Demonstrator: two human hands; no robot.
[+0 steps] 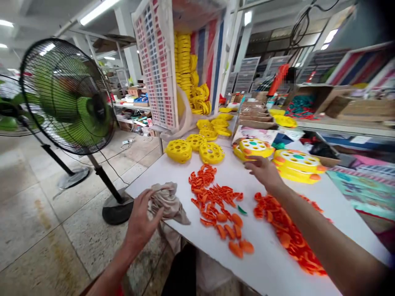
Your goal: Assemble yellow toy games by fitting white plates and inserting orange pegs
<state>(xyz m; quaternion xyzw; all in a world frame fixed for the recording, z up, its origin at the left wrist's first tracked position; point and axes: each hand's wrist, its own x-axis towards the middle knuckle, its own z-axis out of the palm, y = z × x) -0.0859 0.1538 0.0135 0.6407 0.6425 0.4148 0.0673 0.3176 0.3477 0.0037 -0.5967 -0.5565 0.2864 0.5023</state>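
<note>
My left hand point(142, 222) rests on a crumpled beige cloth point(168, 202) at the near left corner of the white table point(268, 263), fingers curled over it. My right hand point(262, 169) reaches across the table, fingers bent, fingertips close to a yellow round toy with coloured buttons point(253, 148). A second such toy point(298, 163) lies to its right. Small orange plastic pieces lie in a pile point(216, 203) between my arms, and another orange pile point(290, 234) runs under my right forearm.
Yellow perforated discs point(197, 149) lie at the table's far side, with tall stacks of them point(185, 61) behind a white lattice crate point(156, 61). A green standing fan point(69, 98) is on the floor to the left. Cardboard boxes point(321, 98) and shelves fill the right.
</note>
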